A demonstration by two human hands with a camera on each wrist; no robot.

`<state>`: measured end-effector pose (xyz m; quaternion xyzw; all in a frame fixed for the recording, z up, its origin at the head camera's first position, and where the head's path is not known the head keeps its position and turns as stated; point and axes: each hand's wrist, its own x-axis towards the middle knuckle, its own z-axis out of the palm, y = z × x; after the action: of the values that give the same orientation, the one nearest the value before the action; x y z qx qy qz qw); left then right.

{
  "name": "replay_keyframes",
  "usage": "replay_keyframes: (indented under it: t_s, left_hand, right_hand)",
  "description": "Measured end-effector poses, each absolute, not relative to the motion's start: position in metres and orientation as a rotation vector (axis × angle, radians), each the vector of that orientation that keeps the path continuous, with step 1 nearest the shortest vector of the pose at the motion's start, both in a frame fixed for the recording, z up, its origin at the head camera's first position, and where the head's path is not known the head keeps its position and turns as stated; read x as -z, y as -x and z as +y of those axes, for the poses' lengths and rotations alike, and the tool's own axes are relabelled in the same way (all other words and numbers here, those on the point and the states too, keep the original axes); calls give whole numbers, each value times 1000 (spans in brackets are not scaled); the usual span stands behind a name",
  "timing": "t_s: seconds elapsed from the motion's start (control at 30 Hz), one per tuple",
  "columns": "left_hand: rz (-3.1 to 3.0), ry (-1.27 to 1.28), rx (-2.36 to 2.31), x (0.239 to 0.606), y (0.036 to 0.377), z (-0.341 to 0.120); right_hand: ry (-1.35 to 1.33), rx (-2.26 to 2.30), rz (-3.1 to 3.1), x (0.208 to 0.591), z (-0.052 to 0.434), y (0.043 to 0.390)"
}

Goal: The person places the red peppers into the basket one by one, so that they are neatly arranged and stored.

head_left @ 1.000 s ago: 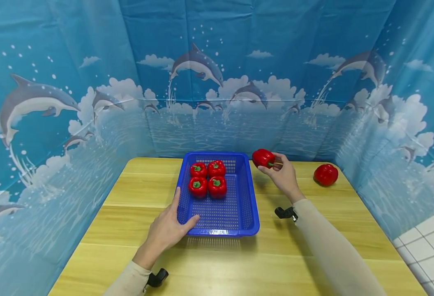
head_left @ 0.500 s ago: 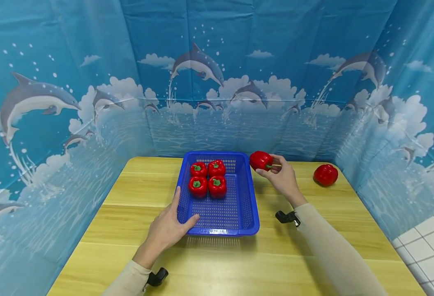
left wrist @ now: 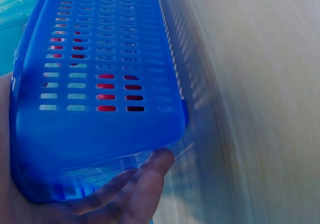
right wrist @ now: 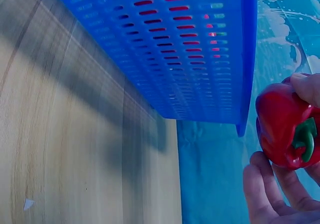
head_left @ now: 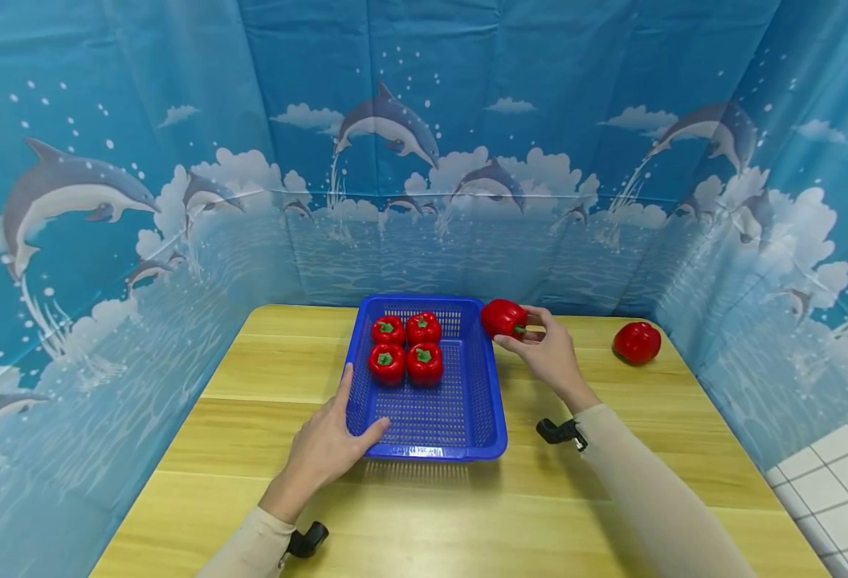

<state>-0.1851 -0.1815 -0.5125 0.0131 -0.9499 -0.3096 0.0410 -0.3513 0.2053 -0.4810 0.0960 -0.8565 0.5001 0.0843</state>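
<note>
A blue perforated plastic basket (head_left: 434, 453) stands on the wooden table. Several red bell peppers (head_left: 424, 364) with green stems sit in its left and back part, stems up. My left hand (head_left: 326, 445) holds the basket at its near left corner, thumb over the rim; in the left wrist view the fingers (left wrist: 142, 199) curl against the outside. My right hand (head_left: 550, 357) holds another red bell pepper (head_left: 502, 319) between thumb and fingers, just outside the back right rim. It is held on its side, stem toward the palm. The right wrist view shows this pepper (right wrist: 282, 124) above the rim's level.
One more red bell pepper (head_left: 637, 343) lies on the table (head_left: 648, 449) at the far right. A blue dolphin-print curtain (head_left: 424, 233) closes off the back and sides. Beyond the table's right edge is a white tiled floor (head_left: 846, 478).
My right hand has moved the pepper left and slightly down, up to the basket's back right rim. The left hand and basket have stayed in place.
</note>
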Motion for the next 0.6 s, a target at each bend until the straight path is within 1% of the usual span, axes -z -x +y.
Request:
replay_keyframes:
  t_s: [0.6]
  left_hand:
    - [-2903, -47, 956, 512, 186, -180]
  right_hand:
    - [-328, -1573, -2542, 470, 194, 335]
